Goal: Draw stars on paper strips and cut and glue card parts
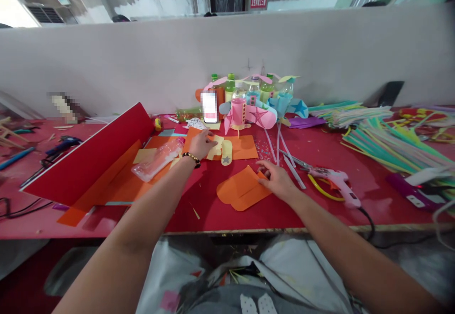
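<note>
My left hand [199,144], with a beaded bracelet at its wrist, reaches over an orange sheet [247,147]. Its fingers close at a pale yellow paper cutout [215,148]. Beside that lies a rounded yellow strip [226,152] with a grey star. Nearer the table's front edge, my right hand [279,180] pinches the right edge of an orange paper cutout [241,190] with rounded ends, which rests on the red table [202,217]. A clear plastic bottle [158,160] lies on its side left of my left forearm.
Several finished bottle airplanes [240,108] stand at the back by a phone [209,107]. On the right are scissors [316,172], a pink glue gun [337,181], a purple power strip [414,193] and coloured strips [384,143]. A red board [95,155] leans at left.
</note>
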### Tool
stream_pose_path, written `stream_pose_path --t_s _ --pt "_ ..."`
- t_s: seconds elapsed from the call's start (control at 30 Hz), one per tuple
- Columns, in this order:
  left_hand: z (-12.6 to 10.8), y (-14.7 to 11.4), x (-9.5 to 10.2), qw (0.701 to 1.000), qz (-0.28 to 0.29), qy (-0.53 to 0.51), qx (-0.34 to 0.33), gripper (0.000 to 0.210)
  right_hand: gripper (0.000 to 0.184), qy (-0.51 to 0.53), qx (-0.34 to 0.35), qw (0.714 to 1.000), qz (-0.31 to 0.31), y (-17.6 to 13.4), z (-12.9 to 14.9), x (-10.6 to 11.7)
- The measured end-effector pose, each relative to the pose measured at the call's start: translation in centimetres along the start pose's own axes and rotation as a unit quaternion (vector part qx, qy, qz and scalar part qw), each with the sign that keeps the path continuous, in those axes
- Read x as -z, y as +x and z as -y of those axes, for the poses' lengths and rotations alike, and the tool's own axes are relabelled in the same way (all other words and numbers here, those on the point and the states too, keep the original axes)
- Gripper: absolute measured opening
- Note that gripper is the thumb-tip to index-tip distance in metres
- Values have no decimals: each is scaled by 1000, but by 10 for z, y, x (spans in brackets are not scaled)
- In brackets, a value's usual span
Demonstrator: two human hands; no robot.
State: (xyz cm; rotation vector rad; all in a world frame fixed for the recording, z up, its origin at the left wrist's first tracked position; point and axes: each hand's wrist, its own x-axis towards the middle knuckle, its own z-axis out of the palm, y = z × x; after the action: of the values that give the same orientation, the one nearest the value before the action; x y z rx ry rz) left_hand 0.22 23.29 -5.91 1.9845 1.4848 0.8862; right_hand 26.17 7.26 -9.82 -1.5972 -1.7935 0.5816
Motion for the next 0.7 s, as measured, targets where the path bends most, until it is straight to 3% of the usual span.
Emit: stream_pose_path --t_s 0.13,0.27,0.4,0.53,0.7 --pt "-2 -6 4 998 -24 57 -20 46 52 -2 -3 1000 -2 0 1 0" --pt "-23 -32 8 990 -14 108 -89 32 52 20 6 1000 -10 0 -1 -1" --pt "-50 -63 -13 973 108 87 -184 35 51 73 15 997 -5 -1 0 -2" --pt "-65 -78 -43 922 226 119 -292 40 51 103 25 994 18 -3 4 0" --pt "-58 -75 -54 938 268 64 -208 24 52 150 14 988 23 -3 7 0"
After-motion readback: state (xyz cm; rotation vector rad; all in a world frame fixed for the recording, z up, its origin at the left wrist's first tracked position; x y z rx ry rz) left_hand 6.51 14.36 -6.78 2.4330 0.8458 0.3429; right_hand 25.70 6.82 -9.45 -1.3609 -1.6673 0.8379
